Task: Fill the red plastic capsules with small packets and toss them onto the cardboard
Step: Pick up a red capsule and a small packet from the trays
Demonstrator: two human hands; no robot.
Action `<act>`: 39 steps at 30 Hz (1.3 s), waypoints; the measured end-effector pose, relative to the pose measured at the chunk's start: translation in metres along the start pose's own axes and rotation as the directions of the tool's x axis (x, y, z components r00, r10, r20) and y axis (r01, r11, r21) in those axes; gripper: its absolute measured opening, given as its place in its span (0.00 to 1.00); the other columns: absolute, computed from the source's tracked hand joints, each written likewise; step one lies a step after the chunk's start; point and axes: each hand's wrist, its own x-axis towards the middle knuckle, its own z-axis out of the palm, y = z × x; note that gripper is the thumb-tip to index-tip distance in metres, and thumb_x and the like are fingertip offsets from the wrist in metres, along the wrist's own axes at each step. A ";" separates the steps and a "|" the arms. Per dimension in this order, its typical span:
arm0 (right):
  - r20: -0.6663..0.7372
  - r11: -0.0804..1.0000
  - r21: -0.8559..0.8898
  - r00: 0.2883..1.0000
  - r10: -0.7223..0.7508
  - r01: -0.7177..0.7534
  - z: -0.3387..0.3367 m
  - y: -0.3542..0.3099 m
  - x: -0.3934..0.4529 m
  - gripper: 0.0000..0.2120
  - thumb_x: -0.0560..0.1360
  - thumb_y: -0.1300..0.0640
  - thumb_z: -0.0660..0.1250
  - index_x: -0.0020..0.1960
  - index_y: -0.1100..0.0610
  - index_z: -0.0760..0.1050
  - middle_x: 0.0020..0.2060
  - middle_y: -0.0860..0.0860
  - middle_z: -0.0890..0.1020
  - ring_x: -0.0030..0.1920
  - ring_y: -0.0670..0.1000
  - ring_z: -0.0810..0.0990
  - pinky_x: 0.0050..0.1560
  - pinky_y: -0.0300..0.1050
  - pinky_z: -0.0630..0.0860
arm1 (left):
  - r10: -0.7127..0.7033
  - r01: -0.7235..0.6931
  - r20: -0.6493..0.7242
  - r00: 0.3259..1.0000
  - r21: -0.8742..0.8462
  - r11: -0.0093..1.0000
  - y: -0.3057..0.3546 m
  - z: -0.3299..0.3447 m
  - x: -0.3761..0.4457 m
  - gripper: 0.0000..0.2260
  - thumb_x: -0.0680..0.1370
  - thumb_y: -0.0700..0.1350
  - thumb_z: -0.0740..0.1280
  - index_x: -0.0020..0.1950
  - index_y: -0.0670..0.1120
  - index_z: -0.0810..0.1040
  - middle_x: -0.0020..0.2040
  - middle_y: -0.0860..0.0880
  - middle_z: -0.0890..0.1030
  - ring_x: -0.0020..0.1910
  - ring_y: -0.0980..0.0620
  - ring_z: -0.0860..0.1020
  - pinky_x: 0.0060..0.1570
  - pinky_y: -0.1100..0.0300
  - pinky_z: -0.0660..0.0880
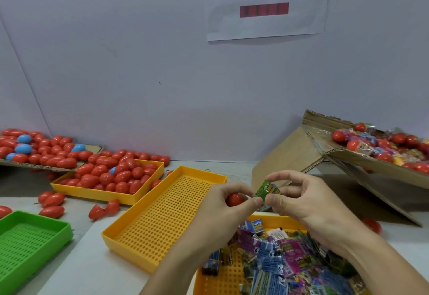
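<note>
A red capsule half is gripped by the curled fingers of the left hand above the yellow packet tray. A green packet, touching it, is pinched by the right hand.

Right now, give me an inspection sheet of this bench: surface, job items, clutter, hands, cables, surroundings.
Surface: pale tabletop, crowded.
Job's things: red capsule in the left hand; green packet pinched by the right; mixed packets in the near yellow tray; far yellow tray full of red capsules; cardboard sheet at left with red and a few blue capsules.
Clutter: empty perforated yellow tray; green tray; loose capsules on the table; cardboard box at right with capsules and packets.
Hands: left hand and right hand, both holding.
Cables: nothing seen.
Surroundings: white wall, paper sign.
</note>
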 end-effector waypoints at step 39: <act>-0.012 0.971 0.233 0.999 0.053 -0.049 0.020 0.003 0.002 0.14 0.70 0.47 0.68 0.48 0.53 0.87 0.45 0.60 0.86 0.41 0.51 0.82 0.46 0.45 0.79 | -0.059 0.056 -0.019 0.998 -0.160 0.985 0.005 -0.002 -0.003 0.10 0.75 0.54 0.69 0.38 0.52 0.84 0.29 0.50 0.72 0.30 0.50 0.70 0.34 0.59 0.69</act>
